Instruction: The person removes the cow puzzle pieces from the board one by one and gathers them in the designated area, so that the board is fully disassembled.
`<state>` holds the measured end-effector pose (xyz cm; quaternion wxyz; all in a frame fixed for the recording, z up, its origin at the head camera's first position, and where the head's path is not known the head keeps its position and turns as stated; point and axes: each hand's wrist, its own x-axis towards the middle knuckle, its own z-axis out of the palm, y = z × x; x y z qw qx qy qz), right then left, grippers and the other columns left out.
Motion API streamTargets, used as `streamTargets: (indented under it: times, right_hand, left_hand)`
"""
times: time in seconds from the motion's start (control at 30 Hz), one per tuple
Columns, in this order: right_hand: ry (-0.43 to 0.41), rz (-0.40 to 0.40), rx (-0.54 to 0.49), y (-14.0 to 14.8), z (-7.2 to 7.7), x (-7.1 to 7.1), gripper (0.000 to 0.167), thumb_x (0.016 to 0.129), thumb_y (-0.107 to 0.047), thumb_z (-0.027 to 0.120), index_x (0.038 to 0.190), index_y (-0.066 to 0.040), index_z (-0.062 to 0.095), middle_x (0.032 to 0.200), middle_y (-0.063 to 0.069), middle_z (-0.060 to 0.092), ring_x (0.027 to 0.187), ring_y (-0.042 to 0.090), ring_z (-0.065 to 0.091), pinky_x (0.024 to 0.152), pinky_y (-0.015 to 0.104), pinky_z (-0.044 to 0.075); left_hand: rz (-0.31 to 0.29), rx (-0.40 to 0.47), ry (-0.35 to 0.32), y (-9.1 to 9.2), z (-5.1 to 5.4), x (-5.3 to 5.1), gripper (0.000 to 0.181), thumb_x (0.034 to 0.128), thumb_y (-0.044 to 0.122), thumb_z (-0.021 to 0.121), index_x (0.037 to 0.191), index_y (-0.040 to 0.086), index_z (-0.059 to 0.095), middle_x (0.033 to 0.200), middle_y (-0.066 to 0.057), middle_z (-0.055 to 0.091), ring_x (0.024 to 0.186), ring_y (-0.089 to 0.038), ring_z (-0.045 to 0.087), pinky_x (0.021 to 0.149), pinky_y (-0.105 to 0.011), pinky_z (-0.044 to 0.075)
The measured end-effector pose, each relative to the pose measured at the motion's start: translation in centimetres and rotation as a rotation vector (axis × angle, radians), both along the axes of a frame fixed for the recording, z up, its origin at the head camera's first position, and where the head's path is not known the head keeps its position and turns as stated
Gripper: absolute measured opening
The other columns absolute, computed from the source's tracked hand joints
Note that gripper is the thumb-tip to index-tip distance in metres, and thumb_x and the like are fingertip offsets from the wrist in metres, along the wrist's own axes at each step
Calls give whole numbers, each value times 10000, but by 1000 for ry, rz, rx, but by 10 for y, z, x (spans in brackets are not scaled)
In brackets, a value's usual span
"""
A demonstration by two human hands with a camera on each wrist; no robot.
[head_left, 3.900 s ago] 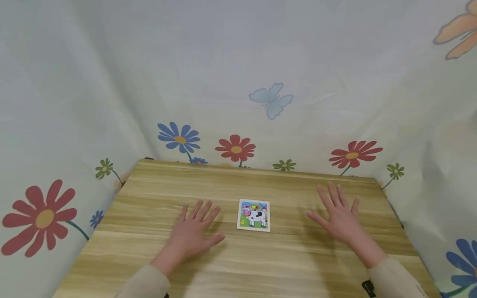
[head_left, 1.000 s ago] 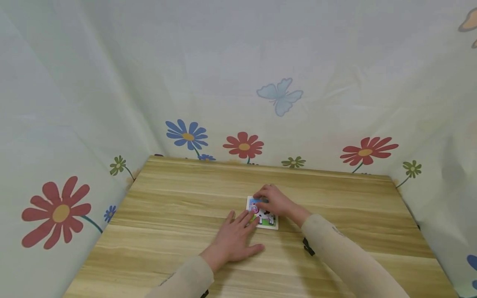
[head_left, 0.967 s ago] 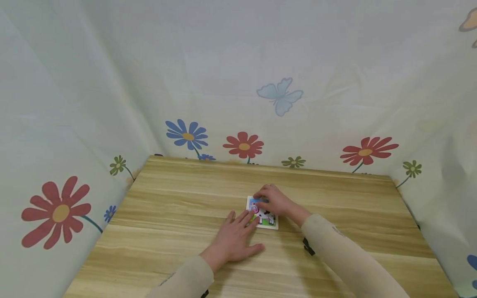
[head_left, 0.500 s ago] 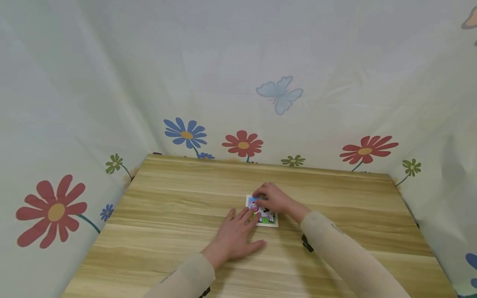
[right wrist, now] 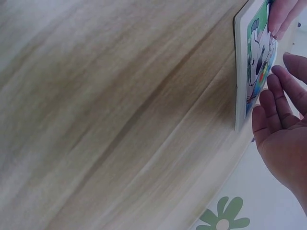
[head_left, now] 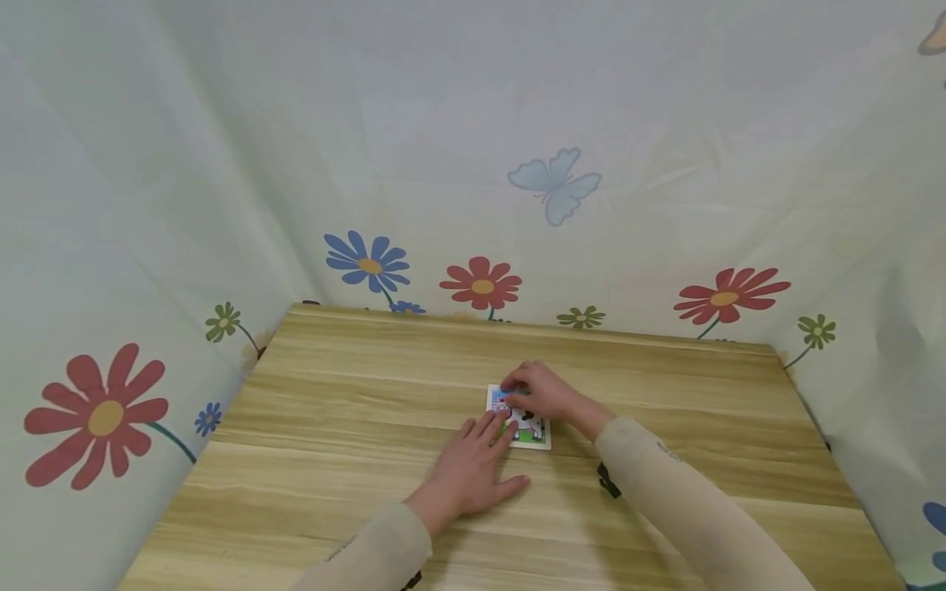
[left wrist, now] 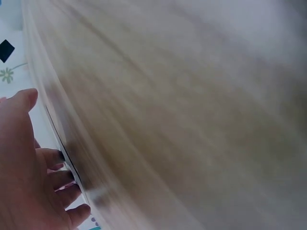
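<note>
A small white-bordered picture board (head_left: 534, 441) with a cartoon cow lies flat on the wooden table, partly covered by both hands. My left hand (head_left: 467, 472) reaches from the near left, its fingers extended and their tips resting on the board's left part; the thumb sticks out to the right over the table. From the right, my right hand (head_left: 545, 392) bends its fingers over the upper part of the picture. In the right wrist view the right hand (right wrist: 283, 120) has thumb and index tips close together at the board (right wrist: 241, 72); whether they pinch anything is hidden.
The wood-grain table (head_left: 332, 394) is bounded at the back and sides by a white curtain (head_left: 429, 123) printed with flowers and a butterfly. Both forearms in beige sleeves (head_left: 680, 492) cross the table's near part. Dark straps show under the wrists.
From lying spread apart on either side, both hands have come together onto the board. Over the last second they stay almost still, the fingers keeping their places on the picture.
</note>
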<state>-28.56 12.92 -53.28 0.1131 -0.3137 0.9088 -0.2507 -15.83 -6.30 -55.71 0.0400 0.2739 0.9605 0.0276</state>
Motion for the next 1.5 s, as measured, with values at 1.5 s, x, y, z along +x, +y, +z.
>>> streamTargets:
  times: [1.5]
  right_hand:
    - [-70, -67, -33, -15, 3, -6, 148, 1000, -142, 740, 1101, -35, 725, 998, 43, 711, 895, 142, 636, 854, 347, 573]
  left_hand:
    - [-27, -61, 34, -2, 2, 1, 867, 1051, 739, 357, 1695, 159, 333, 1771, -95, 246, 1620, -279, 271, 1293, -493, 284]
